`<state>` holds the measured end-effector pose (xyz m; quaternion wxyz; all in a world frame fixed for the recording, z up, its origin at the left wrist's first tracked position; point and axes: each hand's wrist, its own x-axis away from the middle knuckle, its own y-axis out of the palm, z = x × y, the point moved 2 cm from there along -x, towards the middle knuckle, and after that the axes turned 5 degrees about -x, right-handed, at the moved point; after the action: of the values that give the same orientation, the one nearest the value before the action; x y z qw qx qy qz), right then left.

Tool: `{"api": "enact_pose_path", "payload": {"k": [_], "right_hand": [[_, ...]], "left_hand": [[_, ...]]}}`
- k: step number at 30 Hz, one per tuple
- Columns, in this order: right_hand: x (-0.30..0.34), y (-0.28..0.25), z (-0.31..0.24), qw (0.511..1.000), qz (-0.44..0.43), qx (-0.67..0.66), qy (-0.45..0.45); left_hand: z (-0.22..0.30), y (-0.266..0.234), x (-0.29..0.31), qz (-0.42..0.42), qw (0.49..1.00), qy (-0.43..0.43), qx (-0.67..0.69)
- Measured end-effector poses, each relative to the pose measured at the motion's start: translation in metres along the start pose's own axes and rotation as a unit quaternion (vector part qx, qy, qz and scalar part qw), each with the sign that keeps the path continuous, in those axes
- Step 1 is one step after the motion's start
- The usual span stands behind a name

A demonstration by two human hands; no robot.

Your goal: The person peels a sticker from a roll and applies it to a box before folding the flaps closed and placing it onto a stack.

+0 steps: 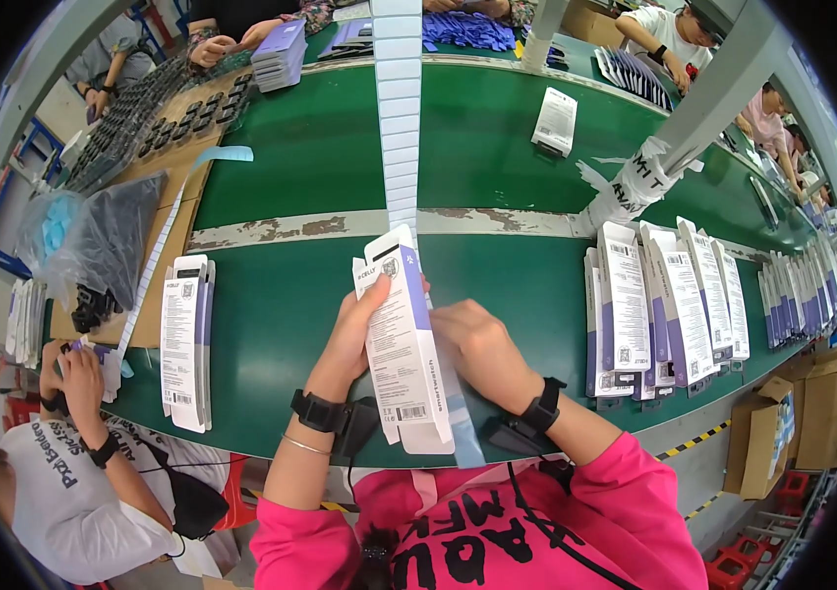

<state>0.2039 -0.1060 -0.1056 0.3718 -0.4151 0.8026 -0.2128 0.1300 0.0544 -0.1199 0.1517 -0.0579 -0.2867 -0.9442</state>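
A slim white and purple carton stands tilted up in front of me, its printed back toward me. My left hand is closed on its left side, the thumb lying on the face near the top. My right hand is curled at the carton's right edge with the fingertips together; whatever they pinch is hidden. A long strip of pale blue labels runs down from the far side behind the carton. A light blue strip end shows below the carton, by the table's near edge.
Similar cartons stand in a stack at the left and in rows at the right. One carton lies beyond the worn divider. A taped post rises at the right. A co-worker's hands work at the left; others work across the table.
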Motion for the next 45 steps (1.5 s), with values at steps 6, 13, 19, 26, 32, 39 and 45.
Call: {"api": "enact_pose_path", "payload": {"k": [6,13,19,26,32,39,45], "right_hand": [[0.014,-0.043,-0.027,0.996,0.072,-0.034,0.049],[-0.031,-0.111,-0.113,0.993,-0.054,-0.009,-0.100],[-0.034,-0.093,-0.126,0.971,-0.131,0.056,-0.193],[-0.022,-0.073,-0.133,0.859,-0.061,0.507,-0.041],[-0.011,-0.077,-0.085,0.989,-0.062,-0.132,0.001],[0.037,-0.050,-0.063,0.940,-0.034,-0.341,0.006],[0.062,-0.034,-0.051,0.955,0.009,-0.296,-0.028]], "left_hand": [[-0.002,-0.001,0.019,0.058,0.998,0.003,-0.019],[0.027,0.083,0.114,0.054,0.927,0.181,-0.325],[0.035,0.104,0.142,0.073,0.840,0.189,-0.503],[0.022,0.105,0.141,0.041,0.842,0.177,-0.508],[-0.010,0.083,0.148,0.076,0.877,0.280,-0.384],[-0.028,0.079,0.140,0.106,0.889,0.247,-0.371],[-0.063,0.076,0.140,0.232,0.903,0.279,-0.230]]}}
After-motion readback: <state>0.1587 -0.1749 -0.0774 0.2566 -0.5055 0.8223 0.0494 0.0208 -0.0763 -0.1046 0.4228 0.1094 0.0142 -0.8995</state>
